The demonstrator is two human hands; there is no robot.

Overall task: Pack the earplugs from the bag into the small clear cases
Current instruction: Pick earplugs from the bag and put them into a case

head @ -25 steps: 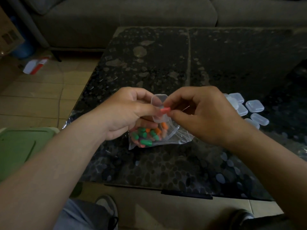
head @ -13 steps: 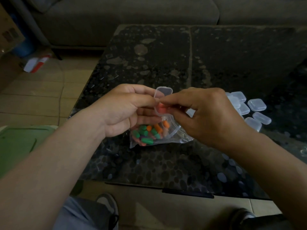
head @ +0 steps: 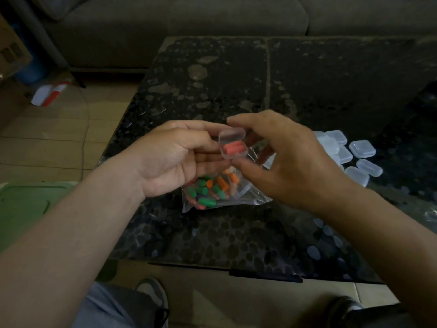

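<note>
At the very bottom you can see a knee in grey trousers point(head: 113, 308) and a shoe point(head: 153, 292) on the tiled floor point(head: 42, 140). A green lid point(head: 26, 204) sits low on the left side.

Next comes the dark speckled worktop point(head: 236, 233). On it lies a clear bag point(head: 220, 192) with green and orange earplugs point(head: 208, 190) inside.

Just above the bag, the two hands meet. The left hand point(head: 175, 159) holds a small clear case point(head: 233, 144) by its side, pinched between thumb and fingers. The case's lid is up, and pink earplugs point(head: 234, 147) lie in it. The right hand point(head: 290, 159) is spread around the case with its fingers apart. The first finger is above the lid and the thumb is just under the case. It is hard to see if they touch it.

To the right, behind the right hand, a pile of empty clear cases point(head: 350, 155) sits on the worktop.

Far back there is a grey sofa point(head: 189, 27).
</note>
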